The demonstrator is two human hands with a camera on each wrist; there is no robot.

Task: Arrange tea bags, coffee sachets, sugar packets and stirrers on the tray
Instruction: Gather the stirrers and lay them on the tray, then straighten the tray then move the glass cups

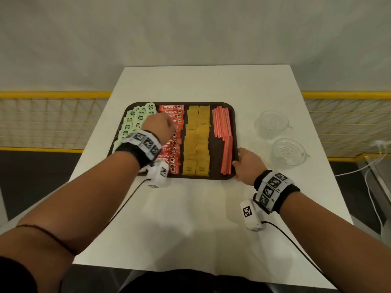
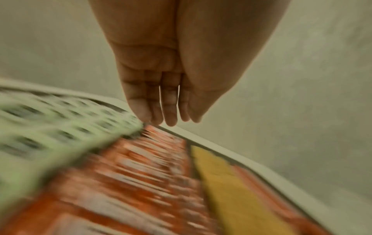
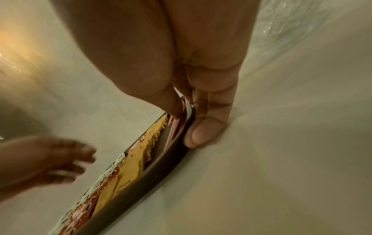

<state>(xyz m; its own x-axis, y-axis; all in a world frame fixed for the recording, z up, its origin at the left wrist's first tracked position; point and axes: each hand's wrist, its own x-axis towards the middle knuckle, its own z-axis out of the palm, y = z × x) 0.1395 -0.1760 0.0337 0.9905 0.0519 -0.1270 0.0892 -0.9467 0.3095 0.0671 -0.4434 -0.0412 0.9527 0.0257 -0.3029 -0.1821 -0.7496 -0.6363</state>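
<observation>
A dark brown tray (image 1: 235, 123) lies in the middle of the white table. It holds rows of green tea bags (image 1: 135, 121), red coffee sachets (image 1: 172, 112), yellow sugar packets (image 1: 196, 144) and red stirrers (image 1: 222, 123). My left hand (image 1: 157, 127) hovers over the boundary between tea bags and sachets. In the blurred left wrist view its fingers (image 2: 169, 111) are straight and hold nothing. My right hand (image 1: 248, 163) grips the tray's right rim near the front corner. Its thumb lies over the rim (image 3: 153, 178) and its fingers (image 3: 207, 132) press against the outside.
Two clear glass cups (image 1: 269, 123) (image 1: 287, 153) stand on the table right of the tray. A yellow rail with mesh (image 1: 53, 121) runs behind the table on both sides. White cables (image 1: 372, 166) hang at the far right. Wrist-camera cords trail over the front of the table.
</observation>
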